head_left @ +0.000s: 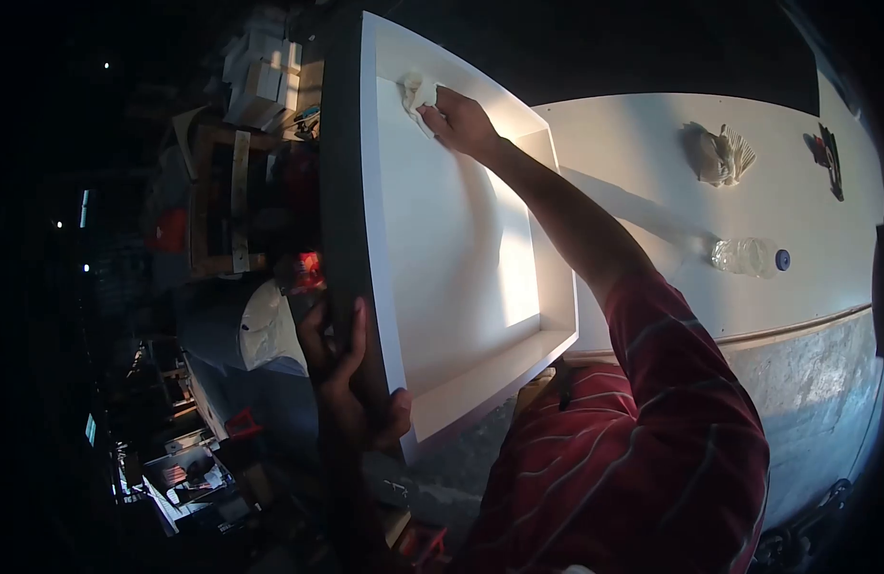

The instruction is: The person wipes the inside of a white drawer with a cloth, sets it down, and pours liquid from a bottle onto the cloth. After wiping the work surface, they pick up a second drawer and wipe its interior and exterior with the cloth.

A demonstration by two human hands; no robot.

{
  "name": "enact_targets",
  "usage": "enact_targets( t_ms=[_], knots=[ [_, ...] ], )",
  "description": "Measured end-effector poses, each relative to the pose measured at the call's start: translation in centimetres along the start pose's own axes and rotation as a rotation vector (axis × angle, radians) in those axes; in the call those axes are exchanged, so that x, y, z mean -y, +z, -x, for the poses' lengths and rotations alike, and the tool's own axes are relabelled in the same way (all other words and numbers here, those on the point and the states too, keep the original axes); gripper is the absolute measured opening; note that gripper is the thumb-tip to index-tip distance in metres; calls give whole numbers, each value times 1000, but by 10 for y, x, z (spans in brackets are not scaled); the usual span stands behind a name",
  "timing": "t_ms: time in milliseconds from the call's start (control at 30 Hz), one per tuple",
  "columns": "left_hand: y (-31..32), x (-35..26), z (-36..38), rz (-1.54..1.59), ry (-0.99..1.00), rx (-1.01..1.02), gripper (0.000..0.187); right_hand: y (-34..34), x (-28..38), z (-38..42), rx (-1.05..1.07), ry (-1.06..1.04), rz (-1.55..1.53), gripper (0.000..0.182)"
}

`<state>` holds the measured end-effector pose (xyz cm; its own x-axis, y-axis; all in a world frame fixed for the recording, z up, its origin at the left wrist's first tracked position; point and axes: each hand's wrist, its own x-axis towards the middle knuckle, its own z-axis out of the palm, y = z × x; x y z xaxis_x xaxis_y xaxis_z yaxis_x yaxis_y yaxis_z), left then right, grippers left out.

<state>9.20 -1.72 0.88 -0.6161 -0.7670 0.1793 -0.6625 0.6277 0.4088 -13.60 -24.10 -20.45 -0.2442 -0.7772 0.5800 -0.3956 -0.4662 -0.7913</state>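
Note:
A white drawer (451, 239) with a dark outer front panel stands tilted before me, its inside facing me. Within its upper corner, my right hand (464, 120) presses a crumpled white cloth (419, 93) against the inner surface. My left hand (351, 378) grips the drawer's dark front at the lower left, fingers along the panel and thumb by the white rim. Part of that hand lies in deep shadow.
A pale worktop (633, 143) extends to the right. On it are a crumpled striped cloth (726, 156), a clear plastic bottle (746, 256) with a blue cap, and a dark tool (830, 163). White boxes (263, 86) are stacked at the upper left.

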Motion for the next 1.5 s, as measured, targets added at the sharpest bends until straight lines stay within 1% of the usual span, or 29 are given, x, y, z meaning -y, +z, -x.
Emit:
enact_targets(
  t_ms=[33,67,133,200,267,333,400,433,533,600,667,733,767,833,867,933,967,1000,1033,1067,1133,1200,1233,1300,1333,1400,1433,1467,1500],
  knots=[
    [1,2,1,-10,-9,2,82,2,-16,13,-46,-41,15,22],
    [3,4,4,3,-16,-12,82,-4,-33,31,15,16,75,21],
    [6,6,6,12,-9,-16,81,-6,-73,70,4,168,145,25],
    [6,6,6,42,1,-27,82,-2,-113,106,-6,457,387,34],
    [3,-11,0,1,-10,3,82,7,-127,108,46,647,505,39],
    [3,-27,-4,-32,-32,29,82,1,-76,73,-33,708,274,40],
    [6,-35,-9,-42,-62,22,83,-4,-14,34,-74,619,99,38],
    [7,-36,-9,-41,-58,32,83,-3,16,21,-170,379,52,35],
    [9,-40,-11,-98,-32,45,82,-5,89,-9,-187,92,-107,31],
    [10,-42,-11,-72,-92,20,84,-3,78,-13,-222,157,-110,31],
    [7,-35,-13,-55,-38,37,78,-2,41,-7,-236,259,-161,28],
    [6,11,-1,-36,7,52,71,-4,-6,27,-185,335,-36,26],
    [9,76,24,-68,-182,-15,62,-4,-32,46,-173,392,24,25],
    [9,101,42,-103,-402,-67,53,-1,-89,88,-150,464,320,26],
    [7,86,28,-132,-177,-85,46,-5,-111,104,29,572,548,28],
    [7,68,18,-154,24,-88,41,-14,-120,104,346,581,744,24],
    [9,64,19,-165,-127,-100,42,-20,-115,100,363,479,844,22],
    [9,56,17,-233,-90,-88,42,-25,-111,100,380,375,939,21],
    [9,47,15,-301,-53,-79,42,-30,-102,99,482,412,978,20],
    [9,39,13,-369,-15,-73,43,-33,-98,106,484,410,984,20],
    [20,33,11,-235,-3,-154,43,-44,-94,131,652,315,1036,18],
    [28,19,8,-191,-57,-219,44,-58,-80,163,577,540,580,19],
    [31,10,4,-190,-85,-243,44,-71,-75,169,571,532,585,19],
    [38,-6,-3,-107,-212,-300,45,-96,-71,172,651,935,-297,21],
    [38,-9,-7,-63,-251,-319,45,-94,-79,163,643,926,-290,21],
    [37,-15,-12,-51,-346,-292,46,-82,-96,137,455,345,776,32],
    [33,-20,-14,-67,-374,-270,47,-82,-90,118,356,393,745,32],
    [30,-26,-17,-84,-401,-247,47,-71,-101,113,352,393,745,32],
    [24,-35,-25,-178,-534,-119,49,-56,-124,111,315,128,749,33]
  ],
)
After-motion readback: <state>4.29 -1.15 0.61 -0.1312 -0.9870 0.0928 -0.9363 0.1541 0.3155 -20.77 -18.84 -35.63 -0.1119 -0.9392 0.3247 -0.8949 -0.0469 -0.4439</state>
